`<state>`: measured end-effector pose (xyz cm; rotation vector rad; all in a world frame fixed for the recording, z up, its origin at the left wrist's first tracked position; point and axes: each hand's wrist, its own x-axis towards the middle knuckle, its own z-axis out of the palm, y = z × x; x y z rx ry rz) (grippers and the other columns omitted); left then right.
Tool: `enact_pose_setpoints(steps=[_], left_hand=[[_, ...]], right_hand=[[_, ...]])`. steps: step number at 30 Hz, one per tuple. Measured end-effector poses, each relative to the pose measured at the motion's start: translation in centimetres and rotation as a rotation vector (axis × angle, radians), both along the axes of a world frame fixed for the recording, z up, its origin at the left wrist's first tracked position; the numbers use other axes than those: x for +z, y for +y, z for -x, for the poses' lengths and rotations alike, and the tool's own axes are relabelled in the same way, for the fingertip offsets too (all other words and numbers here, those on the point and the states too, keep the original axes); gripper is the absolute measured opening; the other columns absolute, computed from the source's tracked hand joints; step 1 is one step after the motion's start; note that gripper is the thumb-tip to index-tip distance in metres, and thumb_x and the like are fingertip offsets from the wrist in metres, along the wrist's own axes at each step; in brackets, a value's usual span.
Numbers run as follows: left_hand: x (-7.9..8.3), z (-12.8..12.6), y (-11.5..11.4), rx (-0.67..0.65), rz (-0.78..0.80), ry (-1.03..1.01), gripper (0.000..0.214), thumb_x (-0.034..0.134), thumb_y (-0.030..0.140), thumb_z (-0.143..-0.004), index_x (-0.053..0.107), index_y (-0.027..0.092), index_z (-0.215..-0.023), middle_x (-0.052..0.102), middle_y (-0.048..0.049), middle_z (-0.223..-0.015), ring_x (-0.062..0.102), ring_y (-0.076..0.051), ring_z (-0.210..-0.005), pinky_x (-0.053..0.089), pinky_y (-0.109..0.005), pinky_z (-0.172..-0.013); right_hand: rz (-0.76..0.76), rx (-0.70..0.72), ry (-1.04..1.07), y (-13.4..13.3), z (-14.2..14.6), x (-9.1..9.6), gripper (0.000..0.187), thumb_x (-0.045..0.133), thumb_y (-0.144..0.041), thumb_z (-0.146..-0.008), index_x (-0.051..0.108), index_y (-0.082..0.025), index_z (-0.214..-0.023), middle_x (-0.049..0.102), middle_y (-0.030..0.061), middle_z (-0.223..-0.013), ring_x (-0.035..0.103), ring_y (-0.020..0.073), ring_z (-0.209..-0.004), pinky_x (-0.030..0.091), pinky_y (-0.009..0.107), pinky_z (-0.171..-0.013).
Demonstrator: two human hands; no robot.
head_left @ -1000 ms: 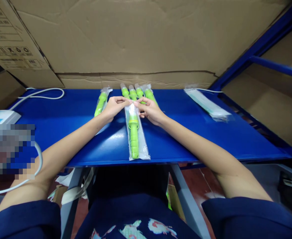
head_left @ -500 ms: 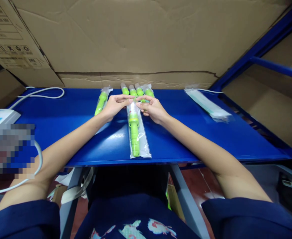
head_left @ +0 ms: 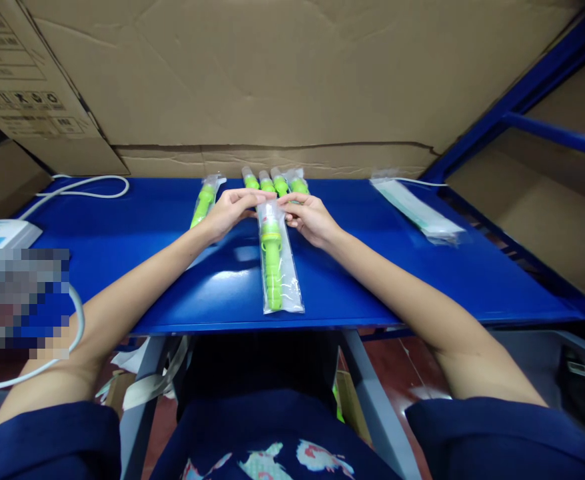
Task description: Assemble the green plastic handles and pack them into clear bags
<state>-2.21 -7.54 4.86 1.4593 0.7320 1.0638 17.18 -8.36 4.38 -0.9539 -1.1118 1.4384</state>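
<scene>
A clear plastic bag (head_left: pixel 291 280) lies on the blue table, its far end between my hands. Inside it is a bright green ribbed stick (head_left: pixel 273 270) with a whitish, see-through top. My left hand (head_left: pixel 233 212) pinches the left corner of the bag's far end. At the right corner, my right hand (head_left: pixel 312 219) has thumb and fingers closed on the bag's edge. Beyond my fingers several similar green sticks (head_left: pixel 278 181) lie side by side, partly hidden by my hands. One more bagged green stick (head_left: pixel 203 203) rests left of my left hand.
A stack of flat clear bags (head_left: pixel 417 208) lies on the right of the blue table (head_left: pixel 352 260). A white power strip (head_left: pixel 5 233) with its cable is at the left edge. A cardboard wall (head_left: pixel 282 73) closes off the back, and a blue metal frame (head_left: pixel 517 87) stands right.
The bag with the green stick has shifted slightly away from me and to the right. My fingers have moved a little along its far end.
</scene>
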Motion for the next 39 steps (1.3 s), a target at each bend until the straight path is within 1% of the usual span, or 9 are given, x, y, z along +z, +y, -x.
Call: enact_pose_setpoints(steps=[5, 10, 12, 15, 18, 22, 27, 35, 39], left_hand=[[0.1, -0.2, -0.1, 0.079, -0.007, 0.057, 0.051, 0.082, 0.060, -0.074, 0.080, 0.012, -0.089, 0.081, -0.0140, -0.107, 0.074, -0.025, -0.104, 0.058, -0.032, -0.091], [-0.3, -0.3, 0.0, 0.104, -0.060, 0.078, 0.043, 0.090, 0.050, -0.068, 0.076, 0.013, -0.086, 0.081, -0.0109, -0.102, 0.074, -0.022, -0.101, 0.056, -0.033, -0.099], [-0.3, -0.3, -0.1, 0.093, -0.083, 0.086, 0.041, 0.091, 0.043, -0.067, 0.073, 0.013, -0.089, 0.080, -0.0098, -0.102, 0.074, -0.020, -0.099, 0.056, -0.032, -0.098], [-0.1, -0.3, -0.2, 0.086, -0.065, 0.063, 0.056, 0.092, 0.032, -0.065, 0.065, 0.015, -0.111, 0.079, -0.0082, -0.103, 0.076, -0.020, -0.097, 0.058, -0.033, -0.094], [0.1, -0.3, -0.1, 0.103, 0.025, 0.002, 0.062, 0.087, 0.027, -0.072, 0.055, 0.018, -0.124, 0.078, -0.0079, -0.103, 0.077, -0.019, -0.096, 0.058, -0.032, -0.092], [0.2, -0.3, 0.5, 0.148, 0.152, -0.053, 0.040, 0.075, 0.046, -0.085, 0.055, 0.018, -0.106, 0.075, -0.0099, -0.106, 0.075, -0.018, -0.090, 0.058, -0.031, -0.084], [0.3, -0.1, 1.0, 0.146, 0.204, -0.017, 0.053, 0.072, 0.069, -0.082, 0.055, 0.019, -0.085, 0.067, -0.0054, -0.087, 0.071, -0.017, -0.076, 0.056, -0.028, -0.070], [1.1, 0.3, 0.1, -0.053, 0.283, 0.236, 0.048, 0.081, 0.058, -0.082, 0.069, 0.012, -0.083, 0.064, -0.0061, -0.070, 0.054, -0.008, -0.056, 0.037, -0.022, -0.049], [0.9, 0.4, 0.0, -0.108, 0.217, 0.207, 0.048, 0.082, 0.060, -0.081, 0.067, 0.015, -0.079, 0.056, -0.0015, -0.064, 0.047, -0.007, -0.052, 0.030, -0.024, -0.047]], right_hand=[[-0.005, 0.015, -0.039, -0.1, -0.1, 0.0, 0.007, 0.071, -0.010, -0.076, 0.067, -0.015, -0.074, 0.054, -0.0026, -0.055, 0.047, 0.0065, -0.050, 0.035, 0.016, -0.044], [-0.057, 0.043, -0.079, -0.2, -0.1, 0.0, 0.029, 0.076, -0.041, -0.087, 0.066, -0.017, -0.073, 0.059, 0.0005, -0.059, 0.054, 0.0095, -0.053, 0.042, 0.019, -0.042], [-0.090, 0.036, -0.118, -0.2, -0.1, -0.1, 0.041, 0.086, -0.052, -0.077, 0.065, -0.018, -0.073, 0.060, 0.0007, -0.059, 0.054, 0.0094, -0.052, 0.042, 0.019, -0.042], [-0.120, 0.050, -0.148, -0.1, -0.2, -0.4, 0.054, 0.098, -0.055, -0.057, 0.063, -0.018, -0.075, 0.061, 0.0001, -0.059, 0.052, 0.0079, -0.051, 0.044, 0.019, -0.044], [-0.142, 0.086, -0.121, 0.1, -0.3, -0.6, 0.058, 0.099, -0.055, -0.053, 0.062, -0.019, -0.078, 0.062, -0.0008, -0.061, 0.052, 0.0068, -0.052, 0.046, 0.020, -0.048], [-0.182, 0.100, -0.124, 0.1, -0.4, -0.6, 0.060, 0.098, -0.058, -0.053, 0.062, -0.019, -0.080, 0.064, -0.0012, -0.062, 0.054, 0.0075, -0.054, 0.048, 0.021, -0.050], [-0.214, 0.101, -0.162, 0.0, -0.2, -0.6, 0.063, 0.099, -0.057, -0.050, 0.061, -0.018, -0.082, 0.065, -0.0027, -0.059, 0.053, 0.0066, -0.050, 0.049, 0.021, -0.051], [-0.258, 0.097, -0.216, -0.4, -0.3, -0.1, 0.060, 0.098, -0.056, -0.056, 0.060, -0.019, -0.085, 0.065, -0.0034, -0.059, 0.053, 0.0074, -0.050, 0.047, 0.021, -0.050], [-0.198, 0.072, -0.173, -0.3, -0.4, -0.2, 0.065, 0.099, -0.054, -0.054, 0.059, -0.021, -0.095, 0.064, -0.0042, -0.061, 0.053, 0.0081, -0.051, 0.047, 0.022, -0.051]])
